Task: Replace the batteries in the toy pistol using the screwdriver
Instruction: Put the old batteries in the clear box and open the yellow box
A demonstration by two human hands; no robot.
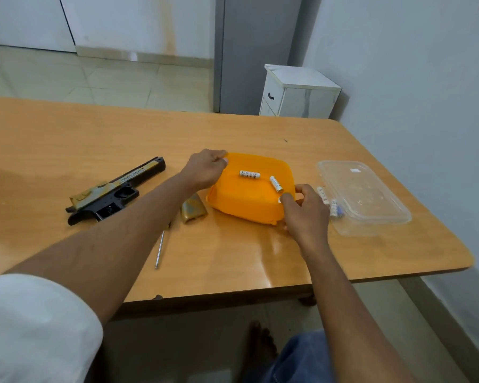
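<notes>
orange container (pixel 246 200) gripped at opposite corners by my left hand (pixel 205 170) and right hand (pixel 304 208), two batteries (pixel 249 174) inside. toy pistol (pixel 114 189) lies opened on the bench (pixel 67 128), cover (pixel 193 208) off; fitting batteries and refastening remain.

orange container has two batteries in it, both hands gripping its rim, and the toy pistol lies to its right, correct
Not quite. In the head view the toy pistol lies left of the orange container. The rest holds: two batteries inside, left hand and right hand gripping its rim.

A short white sleeve (pixel 36 324) covers the left upper arm; both forearms are bare. Blue denim (pixel 302 357) covers the right leg, and one foot (pixel 260 344) is bare.
</notes>
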